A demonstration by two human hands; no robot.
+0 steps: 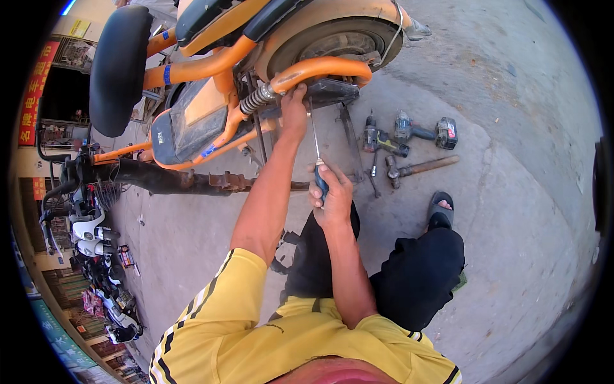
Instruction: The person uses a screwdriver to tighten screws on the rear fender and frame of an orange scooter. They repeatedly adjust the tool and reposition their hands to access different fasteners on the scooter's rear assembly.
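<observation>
An orange electric scooter [192, 72] with black seats stands in front of me, its rear wheel [279, 59] toward the upper middle. My right hand [334, 195] is closed round the blue handle of a screwdriver [322, 180]. The screwdriver's thin metal shaft points away from me, up to the dark cover [334, 93] below a curved orange tube [313, 68]. Beside the shaft's far end, my left hand [294, 115] reaches under that tube with its fingers bent together. What its fingertips grip is hidden. A coil shock absorber [258, 100] sits just left of this hand.
On the concrete to the right lie a cordless drill [386, 143], a second power tool [409, 128] with its battery, a hammer [427, 166] and a small wrench [375, 169]. Parked scooters [96, 238] line the left. My sandalled foot [441, 211] is near the hammer.
</observation>
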